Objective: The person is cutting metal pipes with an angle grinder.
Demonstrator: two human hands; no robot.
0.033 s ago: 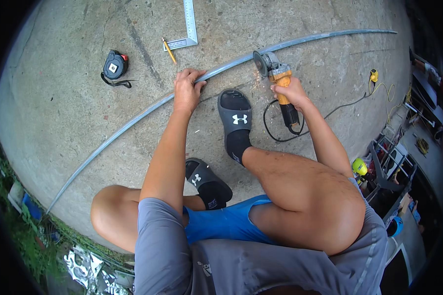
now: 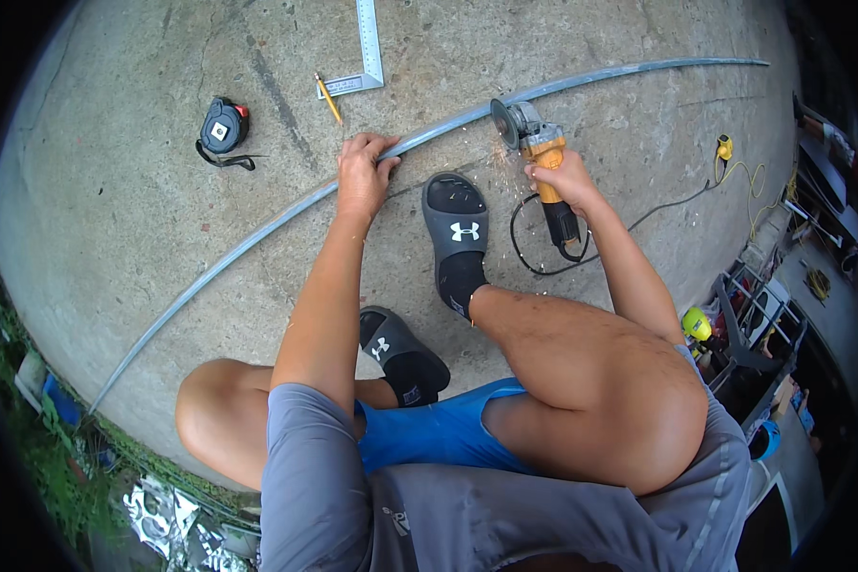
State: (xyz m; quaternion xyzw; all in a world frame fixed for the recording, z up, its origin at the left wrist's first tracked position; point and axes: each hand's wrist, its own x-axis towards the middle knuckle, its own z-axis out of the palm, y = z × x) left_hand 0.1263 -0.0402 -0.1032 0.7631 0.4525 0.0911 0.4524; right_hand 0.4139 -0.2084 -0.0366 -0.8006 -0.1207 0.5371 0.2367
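Note:
A long grey metal pipe (image 2: 257,234) runs across the concrete, looking curved in this wide view. My left hand (image 2: 363,175) grips it near its middle, thumb and fingers around it. My right hand (image 2: 562,180) is wrapped round the body of a yellow and black angle grinder (image 2: 547,155). The grinder's disc (image 2: 504,123) meets the pipe to the right of my left hand. Sparks (image 2: 505,157) fly from the contact toward my foot. Whether the disc has cut into the pipe is too small to tell.
Beyond the pipe lie a metal square (image 2: 370,57), a pencil (image 2: 328,98) and a black tape measure (image 2: 224,126). My sandalled foot (image 2: 456,224) is close to the pipe. The grinder's black cord (image 2: 517,250) loops beside it, and a yellow cord (image 2: 755,191) lies farther right.
The sparks have spread wider, with more specks around my foot and forearm. My hands, the pipe and the grinder keep nearly the same places.

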